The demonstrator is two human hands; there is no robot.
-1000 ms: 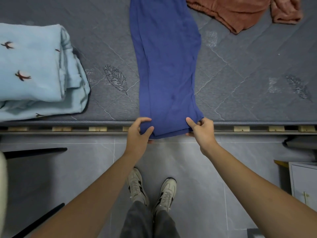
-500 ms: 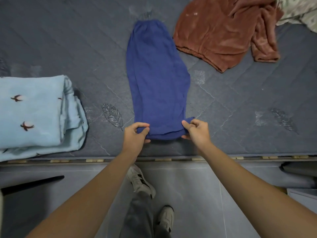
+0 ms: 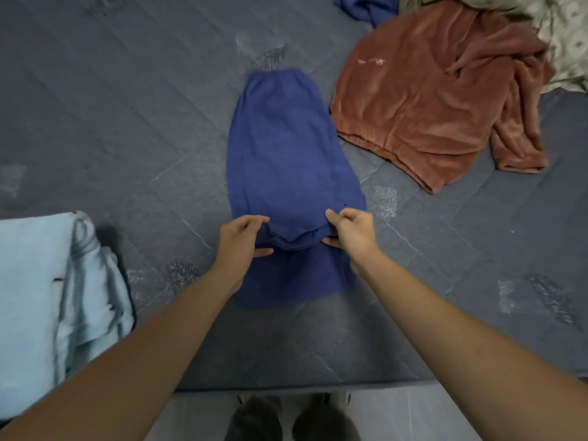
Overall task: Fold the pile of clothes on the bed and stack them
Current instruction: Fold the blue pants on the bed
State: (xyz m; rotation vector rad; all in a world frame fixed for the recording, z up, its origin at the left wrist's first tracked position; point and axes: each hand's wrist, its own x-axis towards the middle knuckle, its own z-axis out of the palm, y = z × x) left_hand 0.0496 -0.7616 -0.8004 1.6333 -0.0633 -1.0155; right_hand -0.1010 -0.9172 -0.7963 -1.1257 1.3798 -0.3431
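Since half a second ago both hands have carried the near hem of the blue trousers (image 3: 286,148) away from the bed's edge and up over the garment, so the cloth now doubles over itself where before it lay in a single long layer.

Head view: the left hand (image 3: 240,240) pinches the left corner of the lifted hem, thumb below and fingers curled over the top. The right hand (image 3: 351,232) pinches the right corner in the same way. The hem sags a little between them, and a lower layer of the trousers shows beneath and nearer the person. The waistband end lies flat on the grey quilted mattress (image 3: 127,122), far from the person. Just right of the trousers lies an unfolded rust-brown fleece top (image 3: 423,100), its near edge close to but apart from the blue cloth. A folded light blue blanket (image 3: 41,297) sits at the left edge of the bed. Another blue garment (image 3: 366,7) and a patterned cloth (image 3: 563,43) lie at the far right corner, partly cut off.
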